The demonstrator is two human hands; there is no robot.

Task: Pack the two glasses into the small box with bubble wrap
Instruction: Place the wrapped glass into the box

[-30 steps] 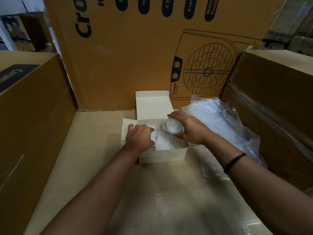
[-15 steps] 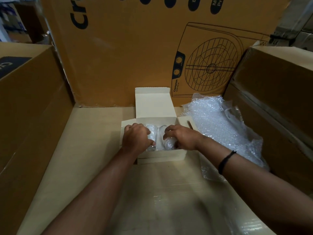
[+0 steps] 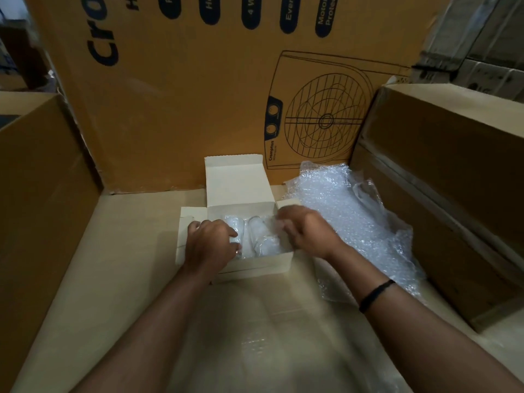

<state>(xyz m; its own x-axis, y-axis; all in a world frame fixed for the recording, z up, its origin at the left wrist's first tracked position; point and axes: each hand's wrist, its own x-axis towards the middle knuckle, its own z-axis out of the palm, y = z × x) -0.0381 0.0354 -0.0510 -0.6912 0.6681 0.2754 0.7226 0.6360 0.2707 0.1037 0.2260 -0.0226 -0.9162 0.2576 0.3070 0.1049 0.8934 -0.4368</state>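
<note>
1. The big brown carton (image 3: 184, 109) stands in front of me. Large dark blue letters run sideways at its upper left: "Cro", cut off at the top edge of my view.
2. Just right of them is a smaller dark "H", also cut off.
3. Along the carton's top, a row of dark blue ovals (image 3: 326, 17) holds pale words, all cut short: "P", "Ho", "4 W", "Ever" and, on two lines, "Motor Protec".
4. On the printed line drawing of a fan cooler (image 3: 323, 117), just behind my small box (image 3: 235, 185), I read "Crompton" running upward. The finer line beside it is too small to read.
5. The print on the pale boxes (image 3: 493, 78) at the far upper right is too blurred to read.
</note>
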